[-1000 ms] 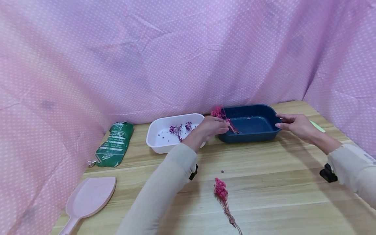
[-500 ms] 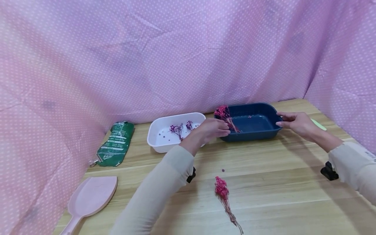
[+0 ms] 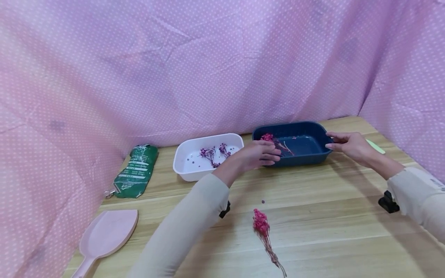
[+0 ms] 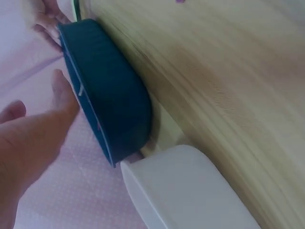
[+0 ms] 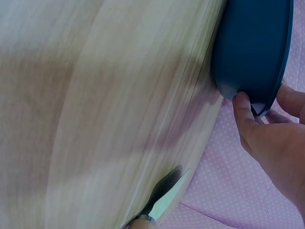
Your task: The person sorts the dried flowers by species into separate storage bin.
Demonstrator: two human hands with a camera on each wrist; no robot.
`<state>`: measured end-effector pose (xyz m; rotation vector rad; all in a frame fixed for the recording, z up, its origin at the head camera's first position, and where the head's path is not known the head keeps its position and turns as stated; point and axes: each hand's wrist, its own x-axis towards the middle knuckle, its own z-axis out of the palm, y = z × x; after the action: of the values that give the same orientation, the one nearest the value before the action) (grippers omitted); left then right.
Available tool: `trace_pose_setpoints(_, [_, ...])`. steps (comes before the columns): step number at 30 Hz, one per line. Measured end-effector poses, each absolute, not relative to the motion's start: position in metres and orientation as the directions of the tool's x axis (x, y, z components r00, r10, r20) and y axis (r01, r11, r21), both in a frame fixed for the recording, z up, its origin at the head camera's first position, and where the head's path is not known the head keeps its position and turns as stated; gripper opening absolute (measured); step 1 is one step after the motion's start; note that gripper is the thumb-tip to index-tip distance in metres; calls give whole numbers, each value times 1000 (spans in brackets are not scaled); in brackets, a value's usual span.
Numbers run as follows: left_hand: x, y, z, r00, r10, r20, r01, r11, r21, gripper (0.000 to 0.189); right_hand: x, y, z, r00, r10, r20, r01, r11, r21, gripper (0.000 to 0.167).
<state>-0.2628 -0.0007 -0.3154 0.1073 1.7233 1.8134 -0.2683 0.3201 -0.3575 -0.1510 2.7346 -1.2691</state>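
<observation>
My left hand (image 3: 255, 156) hovers at the left end of the dark blue plastic basin (image 3: 306, 159), its fingers extended over the near rim and holding nothing. Partly behind those fingers, a bunch of dried pink flowers (image 3: 267, 136) lies inside the basin, its thin stems pointing right. At the basin's other end my right hand (image 3: 354, 146) grips the rim. The right wrist view shows thumb and fingers on either side of the basin wall (image 5: 252, 52). Another tied bunch of pink dried flowers (image 3: 261, 224) lies on the wooden table in front.
Beside the blue basin stands a white basin (image 3: 187, 175) with purple dried flowers (image 3: 208, 153) and loose bits. A green packet (image 3: 137, 172) and a pink scoop (image 3: 109, 231) lie at left. A knife with a pale green blade (image 5: 167, 198) lies behind my right hand. Pink dotted cloth (image 3: 222, 69) hangs behind.
The left hand has let go of the pink flower bunch, which has dropped from the left rim into the blue basin. Its fingers have straightened. My right hand stays on the basin.
</observation>
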Motion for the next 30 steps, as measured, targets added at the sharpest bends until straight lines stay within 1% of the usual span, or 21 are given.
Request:
trace_pose_setpoints(4, [-246, -20, -312, -840, 410, -355, -357, 74, 931, 36, -268, 319, -356, -987, -145, -69, -41, 643, -764, 69])
trace_pose_setpoints(11, [-201, -56, -313, -904, 266, -334, -323, 86, 942, 41, -267, 320, -355, -986, -155, -64, -53, 650, -758, 69])
trace_pose_setpoints(14, [-180, -71, -318, -920, 226, -321, -306, 97, 947, 41, -267, 319, -356, -986, -156, -64, -54, 648, -760, 69])
trace_pose_setpoints(17, [-161, -86, -323, -919, 207, -334, -322, 89, 942, 46, -267, 319, -356, -985, -158, -63, -56, 648, -759, 69])
trace_pose_setpoints(22, [-134, -106, -330, -907, 191, -375, -372, 53, 927, 59, -269, 320, -356, -985, -163, -56, -66, 659, -749, 69])
trace_pose_setpoints(28, [-112, -114, -344, -880, 226, -417, -426, 12, 905, 73, -267, 320, -356, -985, -163, -56, -66, 654, -753, 69])
trace_pose_setpoints(30, [-105, -112, -347, -870, 248, -425, -439, -1, 898, 74, -266, 320, -356, -985, -163, -59, -63, 652, -756, 69])
